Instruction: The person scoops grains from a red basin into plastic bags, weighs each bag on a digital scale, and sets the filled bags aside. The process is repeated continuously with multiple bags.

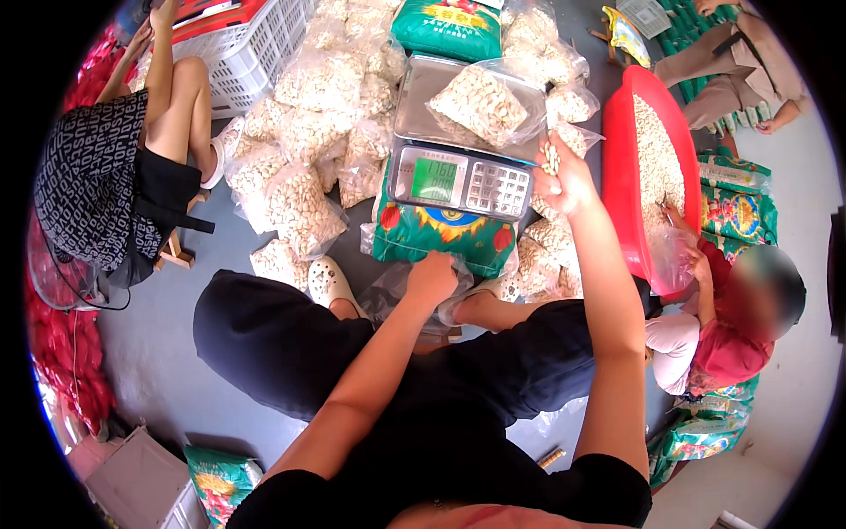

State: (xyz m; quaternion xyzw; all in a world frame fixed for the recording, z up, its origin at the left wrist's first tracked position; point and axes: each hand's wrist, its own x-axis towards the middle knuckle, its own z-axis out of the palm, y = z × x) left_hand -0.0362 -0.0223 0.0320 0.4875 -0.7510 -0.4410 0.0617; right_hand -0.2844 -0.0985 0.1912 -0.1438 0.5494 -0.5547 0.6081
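Note:
My right hand (564,181) holds a few pale seeds at the right side of the silver scale (432,88), whose display and keypad face me. A clear bag of seeds (476,106) lies on the pan. The scale rests on a green printed sack (414,234). My left hand (432,278) is curled at the lower edge of that sack, over crumpled clear plastic (388,291); what its fingers grip is hidden.
Filled bags (317,106) are piled around the scale. At right stands a red tub (621,176) of seeds, with a co-worker (731,353) reaching in. Other people sit at upper left (88,176) and upper right (731,97). A white crate (242,70) stands behind.

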